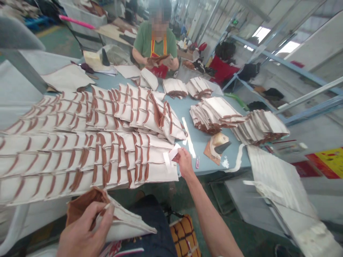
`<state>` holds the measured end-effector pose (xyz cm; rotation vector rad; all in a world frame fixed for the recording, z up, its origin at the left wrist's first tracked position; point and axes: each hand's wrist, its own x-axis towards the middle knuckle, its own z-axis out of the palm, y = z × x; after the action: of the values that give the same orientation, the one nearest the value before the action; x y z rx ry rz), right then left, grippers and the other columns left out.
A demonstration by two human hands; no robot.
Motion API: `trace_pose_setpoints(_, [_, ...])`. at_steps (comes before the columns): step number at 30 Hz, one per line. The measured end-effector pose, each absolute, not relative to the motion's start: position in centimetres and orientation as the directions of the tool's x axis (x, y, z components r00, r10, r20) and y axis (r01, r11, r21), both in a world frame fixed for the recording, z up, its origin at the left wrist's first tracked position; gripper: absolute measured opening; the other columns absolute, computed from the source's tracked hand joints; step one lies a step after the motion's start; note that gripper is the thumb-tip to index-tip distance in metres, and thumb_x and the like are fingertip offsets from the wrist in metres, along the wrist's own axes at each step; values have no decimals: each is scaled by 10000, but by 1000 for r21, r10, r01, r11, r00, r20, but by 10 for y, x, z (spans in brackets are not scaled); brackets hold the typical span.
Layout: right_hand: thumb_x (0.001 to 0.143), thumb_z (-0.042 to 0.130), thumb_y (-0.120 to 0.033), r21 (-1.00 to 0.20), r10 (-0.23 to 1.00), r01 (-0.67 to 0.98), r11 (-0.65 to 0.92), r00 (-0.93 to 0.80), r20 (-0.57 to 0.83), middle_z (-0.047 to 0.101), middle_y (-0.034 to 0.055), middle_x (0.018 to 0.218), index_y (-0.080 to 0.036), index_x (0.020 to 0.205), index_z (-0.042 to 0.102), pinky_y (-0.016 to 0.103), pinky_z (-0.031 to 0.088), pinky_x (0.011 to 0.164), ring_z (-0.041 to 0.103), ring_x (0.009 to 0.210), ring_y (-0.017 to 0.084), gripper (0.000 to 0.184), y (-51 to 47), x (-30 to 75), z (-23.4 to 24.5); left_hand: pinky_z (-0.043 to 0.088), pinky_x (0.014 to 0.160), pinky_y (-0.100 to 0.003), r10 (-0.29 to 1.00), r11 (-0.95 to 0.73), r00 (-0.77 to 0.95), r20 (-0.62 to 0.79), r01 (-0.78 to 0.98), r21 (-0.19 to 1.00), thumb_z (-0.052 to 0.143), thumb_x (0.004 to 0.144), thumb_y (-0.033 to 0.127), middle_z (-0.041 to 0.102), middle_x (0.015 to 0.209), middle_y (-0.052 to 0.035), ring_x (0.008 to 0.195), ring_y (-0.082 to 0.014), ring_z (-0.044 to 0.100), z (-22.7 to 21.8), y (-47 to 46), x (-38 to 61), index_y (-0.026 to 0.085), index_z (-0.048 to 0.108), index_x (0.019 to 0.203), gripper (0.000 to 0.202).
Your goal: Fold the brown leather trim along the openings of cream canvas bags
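Tabletop (206, 146) in pale blue is covered for most of its width by two long rows of cream panels (80, 157), each edged with a brown band and laid overlapping like shingles. Further right, two fanned stacks (214, 116) of similar panels are piled towards the table's right end. Across the table a co-worker (155, 43) in a green top is seen with a brown piece held between both hands.

Below the near edge, off the table, one cream panel (125, 223) with a brown lining is gripped by the left hand (83, 230). The fingers are curled over its bunched brown end, and its pointed tip hangs free to the right. It is judged to be light and limp, a matte, canvas-like cloth that will sag wherever it is unsupported. The brown-trimmed edge looks the firmest place for it to be held.

At the near edge a narrow white strip (171, 155) is pinched between thumb and fingertips of the right hand (184, 162), just beside the last panel of the front row. The strip appears thin, papery and easily creased. Another such strip (189, 137) lies flat on the bare blue.
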<state>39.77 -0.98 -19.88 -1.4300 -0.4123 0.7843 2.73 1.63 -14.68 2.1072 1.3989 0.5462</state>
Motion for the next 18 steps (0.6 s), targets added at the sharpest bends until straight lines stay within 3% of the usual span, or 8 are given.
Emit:
trace_pose_setpoints(5, [1008,715,-502,-961,732,-278,6,655,-185,704,-1,787,-172,877,647,305,592,670,669,669,149,361,-9,379,-176,594,606,-187,946,-240,325,-8,713,658,662,900,488,838,803,27,693,-198,831,-146,29,22,295,697,904,196])
trace_pose_setpoints(11, [849,747,-481,-961,758,-256,99,645,-94,733,-2,708,-230,829,592,291,553,655,690,684,192,296,7,362,-129,594,644,-151,938,-157,341,-61,574,803,658,921,544,840,790,40,695,-172,823,-136,26,38,296,705,914,253])
trace_pose_setpoints(18, [808,721,-411,-964,819,-219,151,574,-2,692,-24,644,-236,803,556,265,485,597,635,617,164,241,35,341,-86,574,613,-130,918,-212,396,-5,505,837,653,947,516,818,732,53,635,-149,790,-130,28,32,289,727,899,244])
